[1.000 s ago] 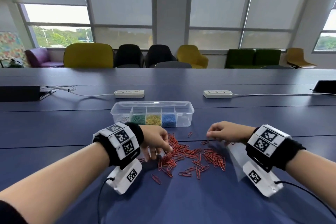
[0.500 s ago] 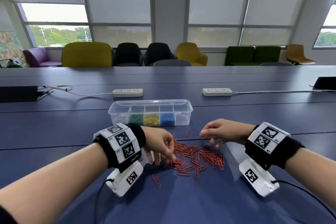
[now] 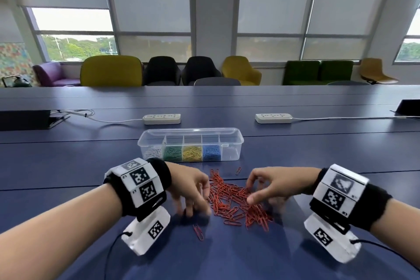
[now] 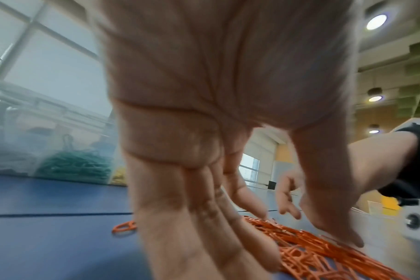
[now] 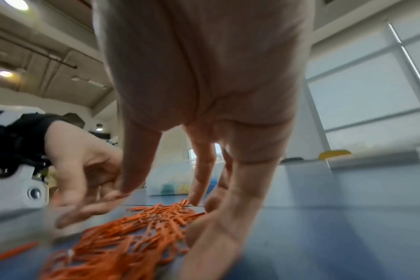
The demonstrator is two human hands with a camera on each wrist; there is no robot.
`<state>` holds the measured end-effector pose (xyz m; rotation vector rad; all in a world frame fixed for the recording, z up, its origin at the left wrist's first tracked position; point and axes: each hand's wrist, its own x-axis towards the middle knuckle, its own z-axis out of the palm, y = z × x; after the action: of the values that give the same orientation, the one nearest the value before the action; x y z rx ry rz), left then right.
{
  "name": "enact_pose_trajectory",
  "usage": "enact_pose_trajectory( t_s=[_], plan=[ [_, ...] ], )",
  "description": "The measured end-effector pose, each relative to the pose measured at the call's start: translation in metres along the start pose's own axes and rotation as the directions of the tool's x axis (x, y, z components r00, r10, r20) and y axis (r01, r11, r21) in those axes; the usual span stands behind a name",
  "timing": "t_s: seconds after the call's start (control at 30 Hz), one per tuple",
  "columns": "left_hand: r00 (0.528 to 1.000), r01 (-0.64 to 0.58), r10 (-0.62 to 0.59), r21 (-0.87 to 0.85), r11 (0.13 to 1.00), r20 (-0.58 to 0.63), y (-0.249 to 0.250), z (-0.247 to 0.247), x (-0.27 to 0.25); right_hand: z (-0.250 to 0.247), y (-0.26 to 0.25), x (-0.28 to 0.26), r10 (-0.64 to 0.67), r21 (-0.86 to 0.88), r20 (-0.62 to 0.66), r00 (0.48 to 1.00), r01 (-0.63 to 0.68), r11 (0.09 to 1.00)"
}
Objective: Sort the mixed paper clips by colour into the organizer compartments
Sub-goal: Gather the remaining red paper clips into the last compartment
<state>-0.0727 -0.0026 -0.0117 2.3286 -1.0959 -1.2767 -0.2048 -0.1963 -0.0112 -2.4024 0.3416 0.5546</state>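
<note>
A pile of red paper clips (image 3: 236, 202) lies on the blue table in front of a clear organizer (image 3: 191, 134). Its compartments hold white, green, yellow and blue clips; the rightmost one looks empty. My left hand (image 3: 195, 208) stands fingers-down on the table at the pile's left edge, blurred. My right hand (image 3: 252, 193) touches the pile's right side with extended fingers. In the left wrist view my fingers (image 4: 204, 236) reach down to the clips (image 4: 324, 252). In the right wrist view my fingers (image 5: 228, 208) press beside the clips (image 5: 137, 227). Neither hand grips anything.
One stray red clip (image 3: 198, 232) lies near me, left of the pile, and another (image 3: 238, 170) sits close to the organizer. Two white power strips (image 3: 161, 118) (image 3: 273, 118) with cables lie behind the organizer. Chairs line the table's far side.
Both hands have slid toward each other across the table, and the scattered red clips are now bunched into a tighter pile between them.
</note>
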Motion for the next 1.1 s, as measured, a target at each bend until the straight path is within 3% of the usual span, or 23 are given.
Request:
enact_pose_trajectory(
  t_s=[0.07,0.13,0.27,0.33,0.37,0.4,0.47,0.5,0.53,0.57,0.67,0.7,0.87,1.0,1.1],
  plan=[
    [0.996,0.030,-0.039,0.098,0.995,0.086,0.004,0.006,-0.005,0.000,0.001,-0.005,0.033,-0.138,0.035,0.999,-0.028,0.990],
    [0.994,0.048,-0.065,0.183,0.982,0.088,0.007,0.016,-0.002,0.006,-0.002,-0.004,0.026,-0.212,0.061,0.998,-0.013,0.977],
    [0.999,-0.038,0.037,0.148,0.988,0.014,0.012,0.016,0.011,0.015,-0.018,0.012,-0.102,-0.294,0.027,0.994,0.105,0.950],
    [0.987,-0.089,0.108,0.151,0.985,-0.120,0.010,0.001,0.013,0.012,-0.023,0.019,-0.117,-0.375,0.000,0.993,0.109,0.920],
    [0.957,-0.109,0.158,0.206,0.973,-0.241,0.008,-0.009,0.014,0.011,-0.025,0.022,-0.110,-0.429,0.000,0.994,0.099,0.898],
    [0.896,-0.116,0.217,0.270,0.956,-0.386,0.005,-0.020,0.014,0.010,-0.027,0.024,-0.096,-0.479,0.013,0.995,0.091,0.873],
    [0.719,-0.108,0.272,0.283,0.953,-0.640,-0.004,-0.040,0.015,0.012,-0.034,0.028,-0.076,-0.555,0.056,0.995,0.095,0.827],
    [0.655,-0.114,0.261,0.249,0.962,-0.709,-0.009,-0.047,0.016,0.013,-0.037,0.030,-0.087,-0.573,0.080,0.993,0.117,0.811],
    [0.629,-0.116,0.241,0.218,0.969,-0.739,-0.013,-0.053,0.018,0.013,-0.039,0.032,-0.111,-0.573,0.100,0.989,0.148,0.806],
    [0.647,-0.109,0.212,0.186,0.976,-0.732,-0.016,-0.057,0.019,0.013,-0.040,0.035,-0.138,-0.552,0.112,0.984,0.177,0.815],
    [0.764,-0.139,0.165,0.090,0.986,-0.624,-0.022,-0.066,0.020,0.007,-0.039,0.040,-0.201,-0.442,0.101,0.974,0.225,0.869],
    [0.776,-0.158,0.168,0.069,0.985,-0.608,-0.024,-0.067,0.019,0.006,-0.038,0.041,-0.214,-0.410,0.092,0.972,0.233,0.882],
    [0.726,-0.209,0.158,0.005,0.978,-0.669,-0.039,-0.068,0.020,0.003,-0.030,0.043,-0.256,-0.338,0.036,0.966,0.253,0.906],
    [0.765,-0.214,0.120,-0.074,0.974,-0.633,-0.045,-0.069,0.012,0.002,-0.021,0.045,-0.251,-0.222,-0.013,0.968,0.242,0.945],
    [0.758,-0.213,0.105,-0.091,0.973,-0.644,-0.051,-0.067,0.008,-0.001,-0.016,0.048,-0.238,-0.212,-0.068,0.969,0.219,0.952]
  ],
)
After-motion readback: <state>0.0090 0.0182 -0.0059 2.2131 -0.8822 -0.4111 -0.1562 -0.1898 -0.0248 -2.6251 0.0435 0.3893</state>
